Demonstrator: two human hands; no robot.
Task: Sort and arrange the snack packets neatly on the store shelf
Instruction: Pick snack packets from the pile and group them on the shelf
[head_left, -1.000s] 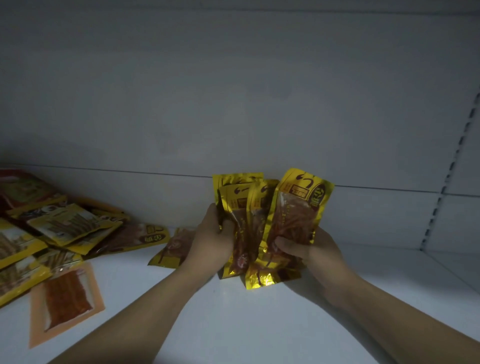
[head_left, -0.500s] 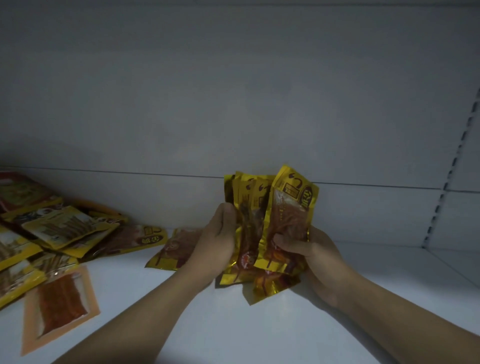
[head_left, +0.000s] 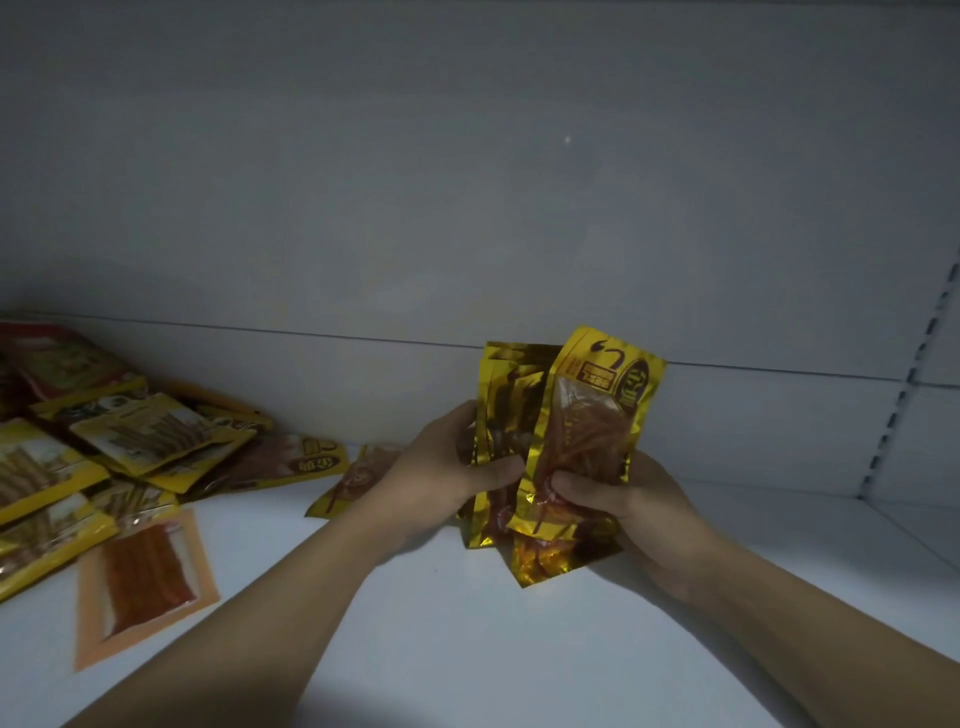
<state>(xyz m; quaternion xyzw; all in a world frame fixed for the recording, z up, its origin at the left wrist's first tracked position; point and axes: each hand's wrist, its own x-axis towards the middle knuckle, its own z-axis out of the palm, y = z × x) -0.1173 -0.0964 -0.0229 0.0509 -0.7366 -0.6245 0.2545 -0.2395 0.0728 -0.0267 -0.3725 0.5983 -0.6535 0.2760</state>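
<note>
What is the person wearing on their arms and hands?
Nothing that shows. The left hand and the right hand are bare, with no gloves or rings to be seen. Both arms are bare too, with no sleeves, watch or bracelet in view. The light is dim, so tiny things could be missed.
</note>
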